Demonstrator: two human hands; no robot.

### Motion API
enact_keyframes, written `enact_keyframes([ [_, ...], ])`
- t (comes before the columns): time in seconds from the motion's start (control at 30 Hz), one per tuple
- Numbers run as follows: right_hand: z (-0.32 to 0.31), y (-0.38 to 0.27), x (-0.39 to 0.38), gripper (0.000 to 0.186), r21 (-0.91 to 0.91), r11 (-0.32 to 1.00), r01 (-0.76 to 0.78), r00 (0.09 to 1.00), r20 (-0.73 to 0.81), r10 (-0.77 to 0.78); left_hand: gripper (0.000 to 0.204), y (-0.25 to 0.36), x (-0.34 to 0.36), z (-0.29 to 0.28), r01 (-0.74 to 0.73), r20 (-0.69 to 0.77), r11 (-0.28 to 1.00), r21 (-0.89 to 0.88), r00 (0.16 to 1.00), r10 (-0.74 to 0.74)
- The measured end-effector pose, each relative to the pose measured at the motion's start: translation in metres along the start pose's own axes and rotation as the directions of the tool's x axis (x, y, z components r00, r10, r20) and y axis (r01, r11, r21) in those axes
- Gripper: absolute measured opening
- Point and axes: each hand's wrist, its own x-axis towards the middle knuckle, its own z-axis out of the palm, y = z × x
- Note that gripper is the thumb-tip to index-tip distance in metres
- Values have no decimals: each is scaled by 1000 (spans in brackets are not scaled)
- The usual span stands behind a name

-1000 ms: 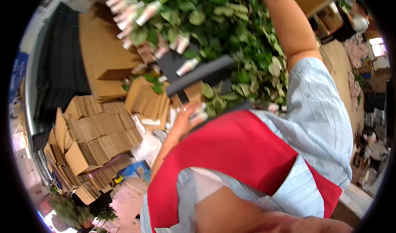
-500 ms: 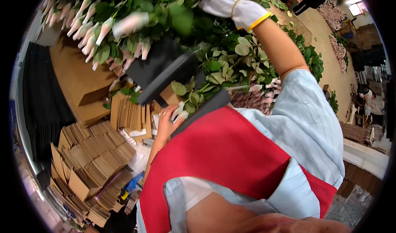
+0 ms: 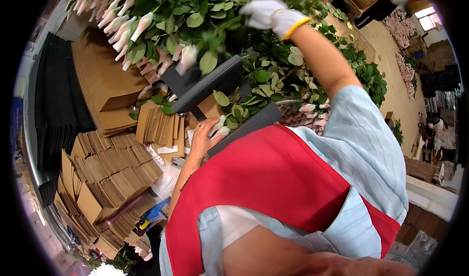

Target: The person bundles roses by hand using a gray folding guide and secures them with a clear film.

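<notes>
workshop bg, head view: floor (image 3: 383, 68) at r, far end too small to make out; cardboard stack (image 3: 112, 168) at l. bare l hand (image 3: 202, 138) has fingers closed on sleeved buds (image 3: 219, 123), palm hidden, beside dark ribbed pad (image 3: 256, 123) partly covered by red apron (image 3: 264, 173). gloved r hand (image 3: 271, 16), blurred, is over leafy stems (image 3: 195, 20); can't tell if fingers grip any.

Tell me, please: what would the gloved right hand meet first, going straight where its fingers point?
Most likely the green leaves just left of the gloved right hand; depth and blur make this uncertain.
</notes>
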Motion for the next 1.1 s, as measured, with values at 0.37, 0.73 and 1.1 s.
enact_keyframes([
  [0.37, -112, -50, -41, 31, -11, 999, -43, 998, -44, 42, 53, -3, -4, -3, 41, 15, 999, -3, 999, -41],
  [0.73, -81, -81, 125, 38, 103, 991, 85, 944, -327, -47, 49, 0, 4, -3, 195, 106, 980, -46, 976, -189],
  [1.1, -209, -48, 217, 12, -163, 983, 79, 572, -801, -179, 47, -1, -5, -5, 255, 123, 951, -177, 964, -235],
])
